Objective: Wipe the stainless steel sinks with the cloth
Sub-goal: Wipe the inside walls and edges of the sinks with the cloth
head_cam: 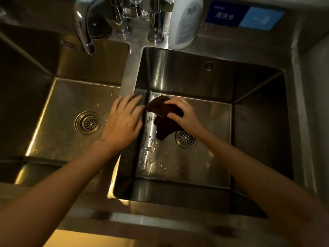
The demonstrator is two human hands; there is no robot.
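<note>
From the head view, our right hand (pixel 183 114) grips the dark cloth (pixel 162 116) bunched against the left wall of the right sink (pixel 258 111), while our left hand (pixel 124 120) rests open, fingers straight, on the divider (pixel 128 81). The cloth looks soft, limp and probably wet, so we judge a bunched grip best. Both sinks hold only water droplets; the left sink (pixel 58 111) has a bare drain (pixel 87 122).

Dim, warm light is being reflected as glare beside the left hand (pixel 122 122); edges are being bent and blurred below both forearms.
</note>
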